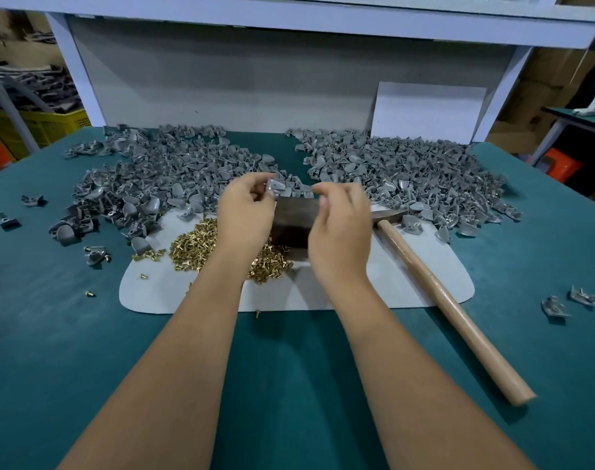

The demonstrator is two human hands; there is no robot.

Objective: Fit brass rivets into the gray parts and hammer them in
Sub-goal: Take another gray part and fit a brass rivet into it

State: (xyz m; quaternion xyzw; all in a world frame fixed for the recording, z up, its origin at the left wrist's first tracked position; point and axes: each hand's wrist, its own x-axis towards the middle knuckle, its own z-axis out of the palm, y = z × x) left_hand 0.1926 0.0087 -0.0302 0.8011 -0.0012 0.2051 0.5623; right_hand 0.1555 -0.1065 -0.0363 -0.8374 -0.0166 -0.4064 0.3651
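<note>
The left hand (247, 212) pinches 1 small gray part (276, 186) above the dark block (294, 225), the right hand (340, 228) pinching just beside it, contents unclear; the part looks light, stiff, best held by its edges.

A workshop: bench (85, 334) heaped with gray parts (160, 171) (crates (52, 123) beside).

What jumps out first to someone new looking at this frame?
Two big heaps of gray parts spread across the far side of the green table, left and right. Nearer, a bright pile of brass rivets lies on a pale mat. Above it the left hand pinches one gray part with the right hand close beside, while the hammer lies on the right.
</note>
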